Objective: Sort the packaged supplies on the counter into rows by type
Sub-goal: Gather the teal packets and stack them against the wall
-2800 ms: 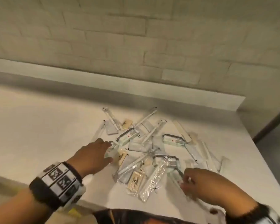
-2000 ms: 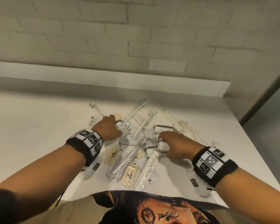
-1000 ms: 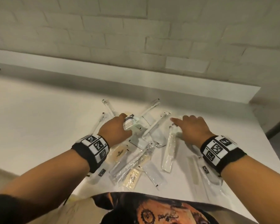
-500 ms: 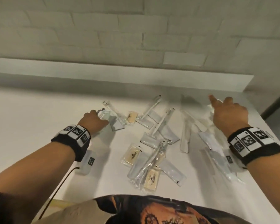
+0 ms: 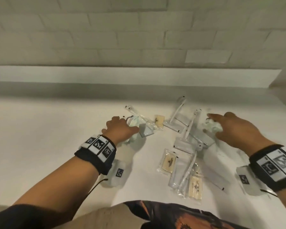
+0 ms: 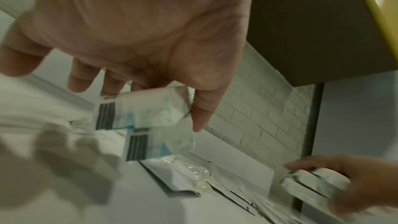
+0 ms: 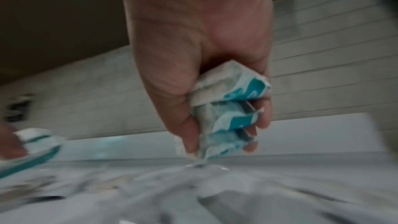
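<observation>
On the white counter (image 5: 40, 138) the packets lie in a loose scatter, with the tiled wall (image 5: 139, 30) behind. The left hand (image 5: 119, 131) sits at the scatter's left edge, over white-and-teal folded packets (image 6: 142, 108). Just right of it lies a small tan sachet in clear wrap (image 5: 159, 121). Further right, long clear sleeves holding white sticks (image 5: 178, 113) cross one another. The right hand (image 5: 238, 129) is at the far right, around a bunch of crumpled teal-printed packets (image 7: 228, 111). Nearer the person, two more tan sachets (image 5: 168, 161) flank a clear sleeve (image 5: 182, 176).
</observation>
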